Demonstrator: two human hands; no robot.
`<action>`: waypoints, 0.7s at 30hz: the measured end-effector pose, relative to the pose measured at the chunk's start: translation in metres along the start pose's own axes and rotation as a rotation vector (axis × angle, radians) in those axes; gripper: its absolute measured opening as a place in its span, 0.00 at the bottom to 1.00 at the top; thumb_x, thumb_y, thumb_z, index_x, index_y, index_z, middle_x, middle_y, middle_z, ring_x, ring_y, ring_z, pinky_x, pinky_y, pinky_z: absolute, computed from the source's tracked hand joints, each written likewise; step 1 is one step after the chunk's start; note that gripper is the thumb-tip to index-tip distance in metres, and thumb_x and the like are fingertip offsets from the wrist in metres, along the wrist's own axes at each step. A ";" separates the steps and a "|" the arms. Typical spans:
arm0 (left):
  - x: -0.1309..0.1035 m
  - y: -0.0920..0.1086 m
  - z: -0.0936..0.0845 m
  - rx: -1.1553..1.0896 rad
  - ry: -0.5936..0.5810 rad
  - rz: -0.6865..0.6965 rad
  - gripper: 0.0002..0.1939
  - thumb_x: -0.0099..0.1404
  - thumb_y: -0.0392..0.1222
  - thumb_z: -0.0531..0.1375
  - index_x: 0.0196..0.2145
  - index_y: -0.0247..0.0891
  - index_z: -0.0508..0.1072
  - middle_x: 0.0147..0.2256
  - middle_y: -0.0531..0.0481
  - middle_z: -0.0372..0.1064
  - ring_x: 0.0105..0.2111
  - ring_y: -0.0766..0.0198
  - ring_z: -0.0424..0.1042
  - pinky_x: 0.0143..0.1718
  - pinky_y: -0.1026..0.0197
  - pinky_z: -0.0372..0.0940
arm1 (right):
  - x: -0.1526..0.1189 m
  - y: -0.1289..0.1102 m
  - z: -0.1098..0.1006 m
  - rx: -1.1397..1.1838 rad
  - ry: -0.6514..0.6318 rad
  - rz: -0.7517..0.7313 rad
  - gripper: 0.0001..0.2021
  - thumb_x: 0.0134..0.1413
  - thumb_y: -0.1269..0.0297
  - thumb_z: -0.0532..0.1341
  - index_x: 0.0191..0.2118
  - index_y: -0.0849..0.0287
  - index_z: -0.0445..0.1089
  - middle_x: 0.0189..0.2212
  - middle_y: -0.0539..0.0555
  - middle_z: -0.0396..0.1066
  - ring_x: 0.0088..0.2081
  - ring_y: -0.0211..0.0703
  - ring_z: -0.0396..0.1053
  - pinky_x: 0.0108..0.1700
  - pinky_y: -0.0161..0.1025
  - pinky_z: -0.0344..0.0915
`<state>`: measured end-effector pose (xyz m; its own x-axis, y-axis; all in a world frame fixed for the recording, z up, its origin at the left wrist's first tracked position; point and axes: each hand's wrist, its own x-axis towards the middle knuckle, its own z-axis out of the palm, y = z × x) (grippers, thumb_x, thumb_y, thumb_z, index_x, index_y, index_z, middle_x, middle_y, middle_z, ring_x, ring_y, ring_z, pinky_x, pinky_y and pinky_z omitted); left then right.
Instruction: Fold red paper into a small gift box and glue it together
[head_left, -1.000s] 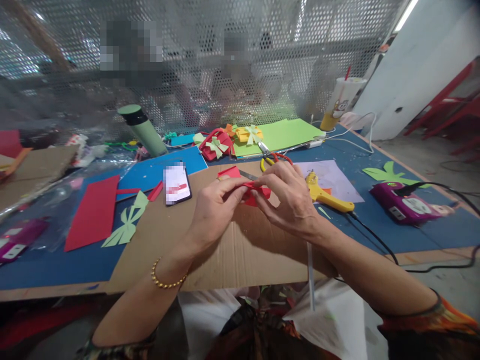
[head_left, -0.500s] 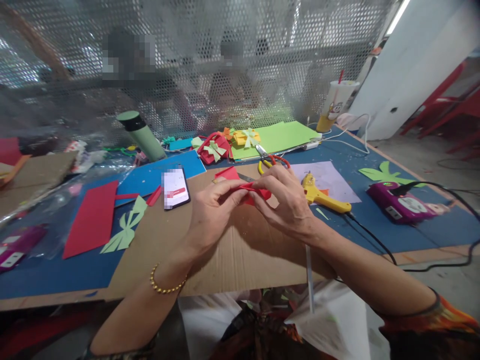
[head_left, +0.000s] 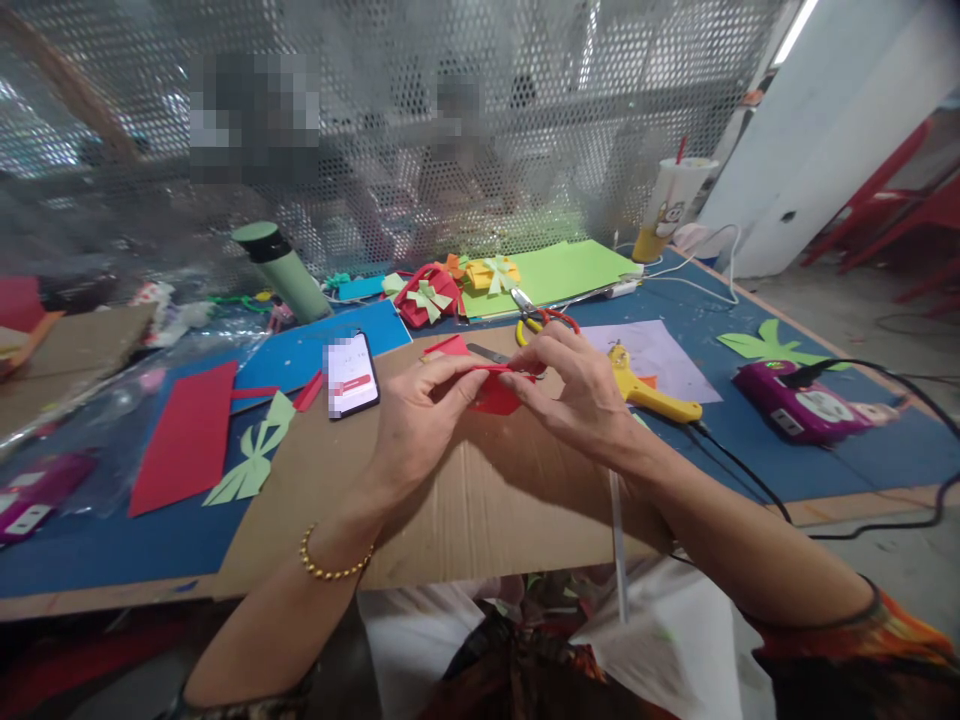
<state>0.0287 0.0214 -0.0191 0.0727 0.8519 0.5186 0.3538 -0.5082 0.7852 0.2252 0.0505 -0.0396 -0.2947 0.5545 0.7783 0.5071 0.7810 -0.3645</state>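
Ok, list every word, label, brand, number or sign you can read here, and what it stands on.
None can be read with certainty.
Phone: screen partly pixelated, any writing too small to read.
Cup: a cartoon print shows, no legible lettering.
Right purple box: pale markings, too small to read.
Left purple box: pale patches, too blurred to read.

you're in what looks like a craft workshop: your blue worktable carries a yellow glue gun, cut red card, green sheets and a cardboard mat, before a perforated metal screen.
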 end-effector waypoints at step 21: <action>-0.001 0.002 0.000 -0.021 -0.015 0.042 0.07 0.69 0.40 0.66 0.35 0.42 0.86 0.33 0.50 0.83 0.31 0.63 0.79 0.35 0.63 0.76 | 0.002 0.000 0.004 0.091 -0.008 -0.083 0.10 0.71 0.65 0.61 0.35 0.57 0.75 0.32 0.54 0.74 0.35 0.43 0.69 0.41 0.42 0.63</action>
<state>0.0295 0.0200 -0.0179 0.1010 0.8316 0.5462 0.3308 -0.5458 0.7698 0.2214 0.0525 -0.0398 -0.3392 0.4887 0.8038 0.4051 0.8471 -0.3441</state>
